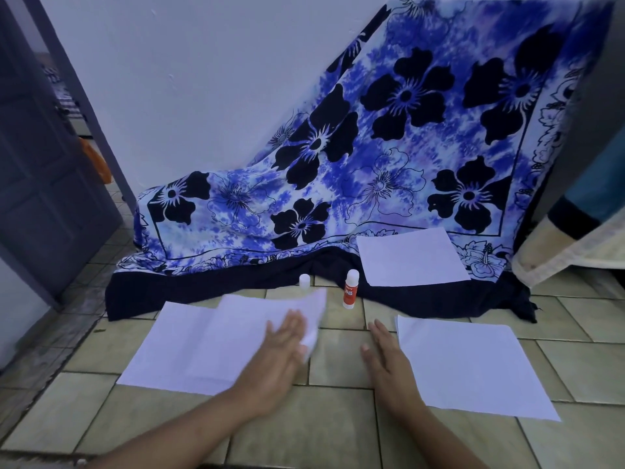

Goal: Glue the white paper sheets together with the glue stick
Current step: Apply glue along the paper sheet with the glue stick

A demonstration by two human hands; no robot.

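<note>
Two overlapping white sheets (203, 346) lie on the tiled floor at the left. My left hand (280, 357) presses flat on the upper sheet's right side, fingers straight; that sheet's right edge curls up. My right hand (389, 363) lies flat on the bare tiles with straight fingers, just left of another white sheet (473, 363). A third white sheet (411, 257) rests farther back on the cloth. The orange-and-white glue stick (350, 288) stands upright between the sheets, uncapped. Its white cap (304, 280) stands to its left, partly hidden behind the curled paper.
A blue floral cloth (372, 157) hangs down the back wall and spreads over the floor behind the papers. A dark door (44, 184) stands open at the left. A mattress edge (568, 248) sits at the right. Beige tiles (338, 434) cover the floor.
</note>
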